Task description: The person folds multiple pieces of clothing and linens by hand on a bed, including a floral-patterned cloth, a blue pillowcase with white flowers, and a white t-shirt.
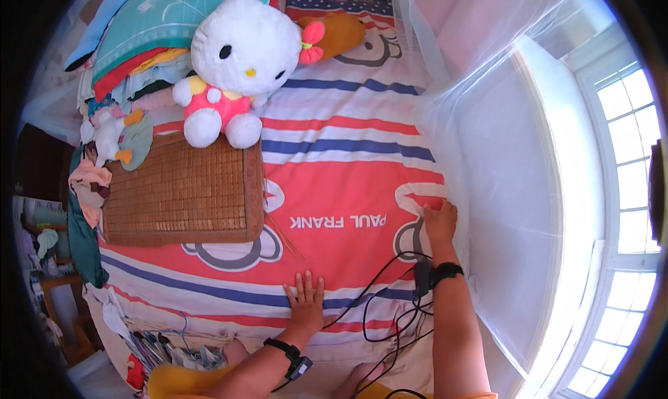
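Observation:
A red, white and blue striped bed sheet (334,190) with printed cartoon faces lies over the bed, slightly wrinkled. My left hand (306,304) rests on its near part, palm down with fingers apart, holding nothing. At the right edge of the bed, beside the white net, my right hand (441,220) has its fingers bent at the sheet's edge; it seems to pinch the fabric there. Each wrist wears a black strap with a small device, and black cables (368,315) run loosely between the arms over the sheet.
A folded bamboo mat (182,190) lies at the left, with a white plush cat (245,49) at its far edge and a plush duck (112,135) on its corner. Behind are a teal pillow (156,28) and a brown plush (339,34). Mosquito netting (501,164) hangs right; hangers (167,349) lie near left.

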The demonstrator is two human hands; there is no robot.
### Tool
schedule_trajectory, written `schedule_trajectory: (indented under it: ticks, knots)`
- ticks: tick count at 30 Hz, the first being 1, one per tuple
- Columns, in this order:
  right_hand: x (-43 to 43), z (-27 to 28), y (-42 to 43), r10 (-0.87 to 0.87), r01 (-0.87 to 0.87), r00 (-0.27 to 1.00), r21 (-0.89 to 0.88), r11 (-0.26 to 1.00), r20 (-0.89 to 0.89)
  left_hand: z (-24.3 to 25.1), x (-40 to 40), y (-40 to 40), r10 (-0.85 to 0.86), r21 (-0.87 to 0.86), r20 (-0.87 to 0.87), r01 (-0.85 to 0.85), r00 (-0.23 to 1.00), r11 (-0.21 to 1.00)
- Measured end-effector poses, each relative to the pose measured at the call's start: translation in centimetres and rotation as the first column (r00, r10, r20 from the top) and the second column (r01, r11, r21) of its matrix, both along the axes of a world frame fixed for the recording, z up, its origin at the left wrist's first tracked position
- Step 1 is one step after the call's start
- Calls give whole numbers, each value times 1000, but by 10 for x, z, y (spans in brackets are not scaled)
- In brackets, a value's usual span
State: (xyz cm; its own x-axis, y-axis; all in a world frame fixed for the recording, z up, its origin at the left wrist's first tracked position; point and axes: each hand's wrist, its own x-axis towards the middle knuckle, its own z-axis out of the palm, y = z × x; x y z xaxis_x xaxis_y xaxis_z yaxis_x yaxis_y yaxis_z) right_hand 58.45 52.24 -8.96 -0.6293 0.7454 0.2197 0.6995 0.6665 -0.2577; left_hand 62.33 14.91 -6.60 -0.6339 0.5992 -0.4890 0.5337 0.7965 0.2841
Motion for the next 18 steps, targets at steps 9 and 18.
schedule_trajectory:
  ticks: [9,18]
  knots:
    - [-39,-7,1,-121,107,993,-348,931,-18,12,-6,2,69,-111,72,-61,995,992]
    - [-22,-8,8,133,-147,989,-336,930,-64,23,5,4,-82,40,108,78,991,996]
